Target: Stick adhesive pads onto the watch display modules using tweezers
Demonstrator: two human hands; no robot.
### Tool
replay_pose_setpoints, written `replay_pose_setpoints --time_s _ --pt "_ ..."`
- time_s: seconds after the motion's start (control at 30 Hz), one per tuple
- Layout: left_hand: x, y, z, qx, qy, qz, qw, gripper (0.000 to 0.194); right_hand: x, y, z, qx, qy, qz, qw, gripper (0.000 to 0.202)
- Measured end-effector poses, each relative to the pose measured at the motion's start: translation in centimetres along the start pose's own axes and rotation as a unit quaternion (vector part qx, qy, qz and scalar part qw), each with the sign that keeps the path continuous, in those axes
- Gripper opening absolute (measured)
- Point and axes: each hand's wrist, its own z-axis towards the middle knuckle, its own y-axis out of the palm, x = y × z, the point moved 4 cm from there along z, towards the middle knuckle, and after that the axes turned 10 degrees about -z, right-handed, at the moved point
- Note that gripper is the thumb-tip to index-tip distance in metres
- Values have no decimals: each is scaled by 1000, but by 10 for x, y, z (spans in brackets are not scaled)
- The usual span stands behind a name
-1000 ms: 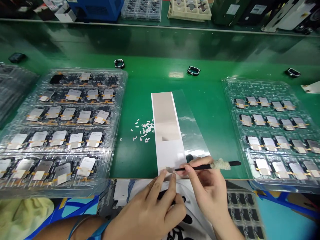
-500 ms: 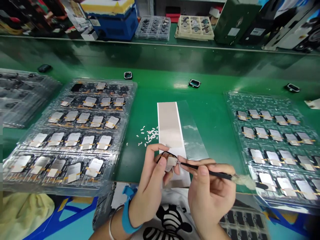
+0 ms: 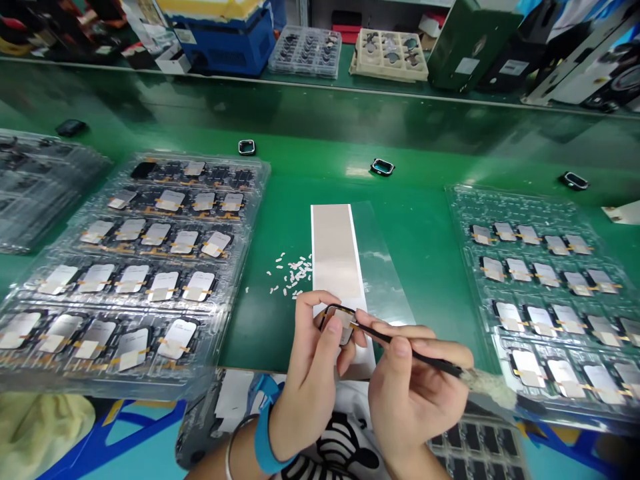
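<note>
Left hand [image 3: 311, 377]: grip pinched on a dark-rimmed module [image 3: 346, 321], held over the strip's [image 3: 333, 247] near end; fingers hide part of it. Right hand [image 3: 423, 383]: grip closed around a black tool [image 3: 436, 362]; tip contact with the module cannot be confirmed. Right tray [image 3: 460, 200] cut off by the frame. Green bench [image 3: 425, 253] surface shows between strip and right tray; its near edge passes behind the wrists.

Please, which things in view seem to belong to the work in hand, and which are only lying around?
Seem to belong:
flat part in the left hand
thin black tool in the right hand
beige-and-white sheet
left tray and right tray of similar parts

Probably just lying about:
blue box
green box
yellow fabric, lower left
</note>
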Motion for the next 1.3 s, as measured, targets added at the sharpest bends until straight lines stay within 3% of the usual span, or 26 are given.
replay_pose_setpoints --time_s 0.87,0.97,1.07,1.2,1.3 --pt "-2 1 0 4 1 8 1000 14 5 -1 2 -6 -11 32 999 16" --pt "1 2 2 8 44 22 999 17 7 -2 4 -33 24 59 997 18" --pt "4 0 6 5 88 58 994 17 9 -11 9 -32 50 63 996 17" --pt "6 -5 10 8 101 134 986 19 9 -39 24 -10 15 -36 999 14" --pt "6 -7 9 -31 78 195 977 14 18 -60 38 -81 44 -91 992 14"
